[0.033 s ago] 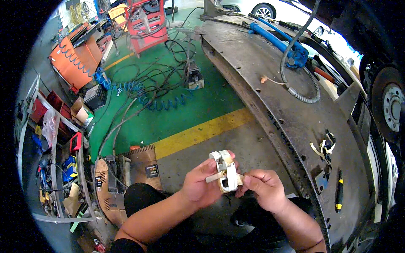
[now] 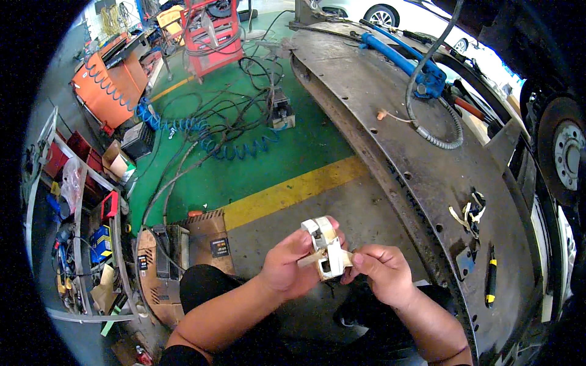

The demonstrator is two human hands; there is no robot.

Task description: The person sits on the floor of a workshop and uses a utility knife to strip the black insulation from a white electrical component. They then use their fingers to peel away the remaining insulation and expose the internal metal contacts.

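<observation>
My left hand [image 2: 284,266] is closed round a small white plastic part [image 2: 333,251], its thumb on the near side and fingertips showing behind. The part has openings and brownish stains. A flat cream strip [image 2: 309,258] sticks out of the part toward my left palm. On the other side, my right hand [image 2: 386,276] pinches a similar pale end between thumb and forefinger, close against the part. It looks like one strip passing through, but the middle is hidden. Both hands are held above my lap.
On the metal bench [image 2: 390,122] to the right lie a black-and-yellow utility knife [image 2: 491,283], cream-and-black scraps [image 2: 469,213] and a blue hydraulic tool [image 2: 397,58]. Cables [image 2: 226,113] tangle on the green floor. A tool cart [image 2: 79,244] stands left, cardboard [image 2: 207,238] nearer.
The white part has tilted very slightly in my left hand, its upper end shifting a little left. My right hand stays in place.
</observation>
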